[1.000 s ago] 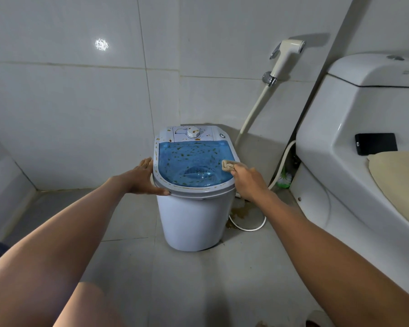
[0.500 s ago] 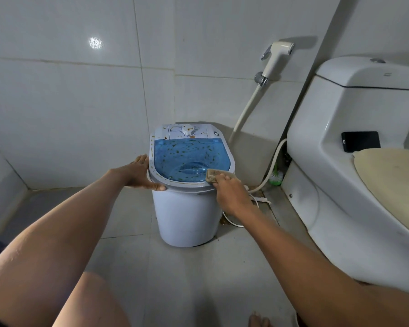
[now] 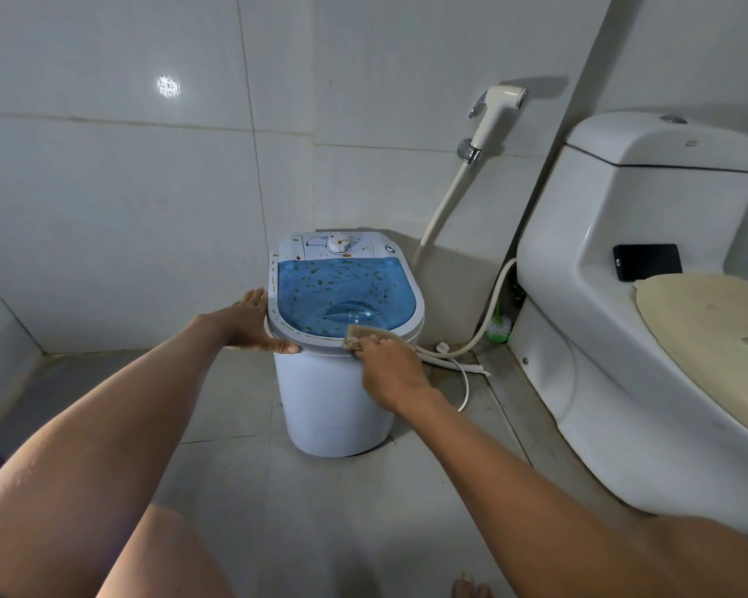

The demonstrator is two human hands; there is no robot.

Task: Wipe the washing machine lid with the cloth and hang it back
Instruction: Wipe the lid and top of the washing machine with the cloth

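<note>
Gripping the cloth (image 3: pixel 366 333) on the speckled lid (image 3: pixel 342 291), right hand (image 3: pixel 389 369); left hand (image 3: pixel 247 323) open, bracing washing machine (image 3: pixel 329 403).

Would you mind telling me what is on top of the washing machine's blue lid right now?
Brown specks dot the blue lid. At its near rim the right hand presses a beige cloth; any dirt beneath the cloth is hidden.

Illumination is dim, cool and diffuse. A small bright specular spot (image 3: pixel 168 86) sits on the glossy wall tile at upper left. The bidet sprayer (image 3: pixel 495 116) casts a soft shadow up and to the right on the wall. The washing machine (image 3: pixel 333 381) darkens the wall behind it. Wide-angle distortion bows tile joints and stretches both forearms near the bottom edge. Focus is sharp at centre.
</note>
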